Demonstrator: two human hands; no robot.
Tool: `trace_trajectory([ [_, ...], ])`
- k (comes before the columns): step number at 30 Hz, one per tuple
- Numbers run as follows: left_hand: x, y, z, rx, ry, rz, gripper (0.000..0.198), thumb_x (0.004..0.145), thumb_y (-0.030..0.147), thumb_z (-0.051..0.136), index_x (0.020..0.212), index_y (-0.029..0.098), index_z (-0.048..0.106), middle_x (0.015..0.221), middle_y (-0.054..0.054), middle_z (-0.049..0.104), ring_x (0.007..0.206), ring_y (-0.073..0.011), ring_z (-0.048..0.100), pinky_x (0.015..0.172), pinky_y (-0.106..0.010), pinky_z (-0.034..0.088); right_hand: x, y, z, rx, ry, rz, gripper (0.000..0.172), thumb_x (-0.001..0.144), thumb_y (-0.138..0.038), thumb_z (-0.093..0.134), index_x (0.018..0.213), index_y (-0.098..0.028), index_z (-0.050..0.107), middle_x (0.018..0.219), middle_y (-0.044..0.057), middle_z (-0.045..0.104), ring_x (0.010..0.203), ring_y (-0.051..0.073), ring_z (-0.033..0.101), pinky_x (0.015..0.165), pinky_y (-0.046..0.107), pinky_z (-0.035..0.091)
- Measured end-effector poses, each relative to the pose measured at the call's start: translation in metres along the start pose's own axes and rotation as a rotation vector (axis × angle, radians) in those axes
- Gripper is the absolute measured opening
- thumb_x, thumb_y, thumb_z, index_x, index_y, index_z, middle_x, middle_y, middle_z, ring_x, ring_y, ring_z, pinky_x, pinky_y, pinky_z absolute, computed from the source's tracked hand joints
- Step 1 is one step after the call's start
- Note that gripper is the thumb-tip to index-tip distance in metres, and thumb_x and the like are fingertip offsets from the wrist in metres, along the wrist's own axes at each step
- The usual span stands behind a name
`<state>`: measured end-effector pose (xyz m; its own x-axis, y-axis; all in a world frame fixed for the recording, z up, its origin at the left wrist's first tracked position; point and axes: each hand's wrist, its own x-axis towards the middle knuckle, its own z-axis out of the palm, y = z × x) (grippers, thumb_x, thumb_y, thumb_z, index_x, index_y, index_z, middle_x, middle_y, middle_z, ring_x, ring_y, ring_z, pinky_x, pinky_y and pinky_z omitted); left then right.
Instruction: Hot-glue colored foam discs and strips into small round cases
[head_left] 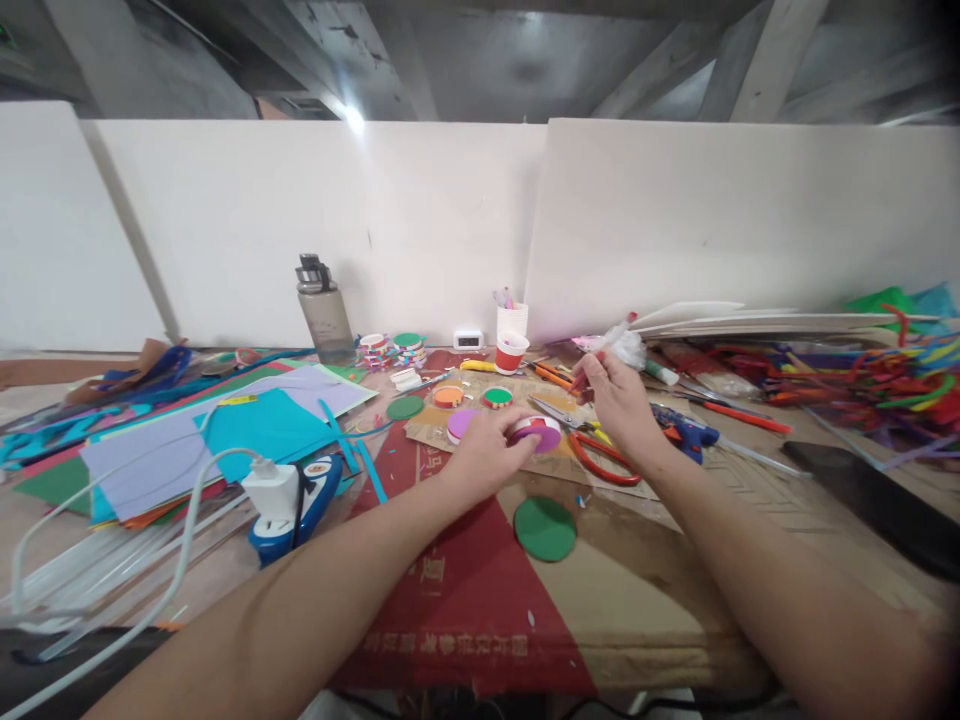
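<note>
My left hand (491, 450) is closed on a purple-faced disc (546, 436) with a white and red rim, tilted over the cardboard. Another purple disc (460, 426) lies partly behind that hand. My right hand (616, 395) is raised to the right, its fingers pinched round a slim, pen-like stick (621, 330) with a reddish end; its kind is unclear. Below the right hand lie scissors with orange handles (606, 468). A green disc (545, 528) is flat on the cardboard nearer to me. Farther off sit an orange-topped disc (448, 397) and a green-topped disc (497, 398).
Coloured sheets (262, 430), a power strip (300, 510) with a white cable and a bottle (324, 315) stand left. Paper cups (511, 352) and a small clock (469, 341) are at the back. A blue glue gun (686, 435), a black phone-like slab (874, 500) and pipe cleaners (847, 370) lie right.
</note>
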<state>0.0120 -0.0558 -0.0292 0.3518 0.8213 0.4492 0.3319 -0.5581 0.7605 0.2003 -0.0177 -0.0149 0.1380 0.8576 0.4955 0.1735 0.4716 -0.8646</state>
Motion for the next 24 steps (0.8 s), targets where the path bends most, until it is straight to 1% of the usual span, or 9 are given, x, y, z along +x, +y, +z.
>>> trace_trajectory([
  [3, -0.004, -0.002, 0.003, 0.149, -0.082, 0.183, 0.018, 0.08, 0.017, 0.059, 0.093, 0.019, 0.072, 0.093, -0.006, 0.075, 0.087, -0.021, 0.068, 0.08, -0.03, 0.05, 0.008, 0.013, -0.007, -0.081, -0.057, 0.027, 0.042, 0.087, -0.062, 0.051, 0.075, -0.022, 0.056, 0.063, 0.0, 0.058, 0.053, 0.013, 0.049, 0.051, 0.028, 0.039],
  [6, -0.009, 0.0, 0.003, 0.234, -0.179, 0.304, 0.027, 0.082, 0.017, 0.055, 0.104, 0.019, 0.07, 0.102, -0.007, 0.075, 0.094, -0.0207, 0.068, 0.086, -0.03, 0.05, 0.008, 0.018, -0.008, -0.358, -0.154, 0.023, 0.033, 0.091, -0.049, 0.049, 0.089, -0.019, 0.063, 0.062, -0.001, 0.059, 0.054, 0.014, 0.051, 0.054, 0.026, 0.038],
  [8, -0.011, 0.003, 0.002, 0.292, -0.237, 0.364, 0.029, 0.083, 0.019, 0.054, 0.109, 0.018, 0.068, 0.103, -0.007, 0.075, 0.094, -0.0201, 0.068, 0.087, -0.03, 0.05, 0.006, 0.017, -0.005, -0.596, -0.253, 0.013, 0.032, 0.094, -0.04, 0.045, 0.101, -0.017, 0.066, 0.071, 0.002, 0.067, 0.062, 0.016, 0.057, 0.06, 0.027, 0.042],
  [10, -0.013, 0.006, 0.001, 0.332, -0.288, 0.416, 0.03, 0.085, 0.021, 0.053, 0.111, 0.018, 0.067, 0.104, -0.007, 0.075, 0.093, -0.0192, 0.068, 0.087, -0.029, 0.05, 0.004, 0.014, 0.001, -0.755, -0.337, 0.011, 0.032, 0.095, -0.03, 0.042, 0.107, -0.015, 0.068, 0.09, 0.008, 0.073, 0.076, 0.018, 0.063, 0.071, 0.028, 0.046],
  [12, -0.015, 0.008, 0.001, 0.351, -0.322, 0.454, 0.031, 0.085, 0.022, 0.052, 0.112, 0.019, 0.067, 0.105, -0.007, 0.075, 0.092, -0.0187, 0.069, 0.086, -0.028, 0.05, 0.004, 0.011, 0.008, -0.824, -0.392, 0.011, 0.032, 0.095, -0.022, 0.041, 0.107, -0.015, 0.07, 0.106, 0.011, 0.074, 0.087, 0.019, 0.066, 0.079, 0.028, 0.047],
  [14, -0.016, 0.009, 0.003, 0.348, -0.326, 0.472, 0.032, 0.085, 0.022, 0.052, 0.113, 0.019, 0.067, 0.103, -0.007, 0.075, 0.091, -0.0187, 0.069, 0.085, -0.028, 0.051, 0.009, 0.008, 0.017, -0.876, -0.439, 0.008, 0.031, 0.092, -0.016, 0.044, 0.104, -0.015, 0.072, 0.109, 0.013, 0.074, 0.091, 0.021, 0.067, 0.083, 0.029, 0.047],
  [17, -0.018, 0.012, 0.005, 0.243, -0.242, 0.469, 0.031, 0.084, 0.022, 0.053, 0.112, 0.018, 0.068, 0.101, -0.007, 0.076, 0.091, -0.0188, 0.07, 0.085, -0.028, 0.051, 0.023, 0.006, 0.031, -0.97, -0.503, -0.004, 0.028, 0.088, -0.015, 0.052, 0.107, -0.015, 0.073, 0.111, 0.013, 0.074, 0.097, 0.023, 0.068, 0.086, 0.029, 0.046],
  [20, -0.018, 0.017, 0.006, 0.036, -0.068, 0.391, 0.029, 0.083, 0.022, 0.056, 0.109, 0.017, 0.07, 0.103, -0.007, 0.076, 0.092, -0.0182, 0.07, 0.086, -0.027, 0.052, 0.04, 0.008, 0.047, -1.051, -0.536, -0.003, 0.034, 0.085, -0.016, 0.058, 0.116, -0.016, 0.07, 0.111, 0.013, 0.074, 0.099, 0.023, 0.068, 0.085, 0.028, 0.047],
  [24, -0.016, 0.02, 0.004, -0.112, 0.082, 0.273, 0.027, 0.081, 0.024, 0.06, 0.104, 0.015, 0.071, 0.102, -0.008, 0.076, 0.089, -0.019, 0.07, 0.083, -0.028, 0.054, 0.056, 0.018, 0.071, -1.134, -0.578, 0.004, 0.027, 0.087, -0.018, 0.059, 0.11, -0.016, 0.072, 0.108, 0.013, 0.074, 0.098, 0.023, 0.069, 0.082, 0.027, 0.048],
])
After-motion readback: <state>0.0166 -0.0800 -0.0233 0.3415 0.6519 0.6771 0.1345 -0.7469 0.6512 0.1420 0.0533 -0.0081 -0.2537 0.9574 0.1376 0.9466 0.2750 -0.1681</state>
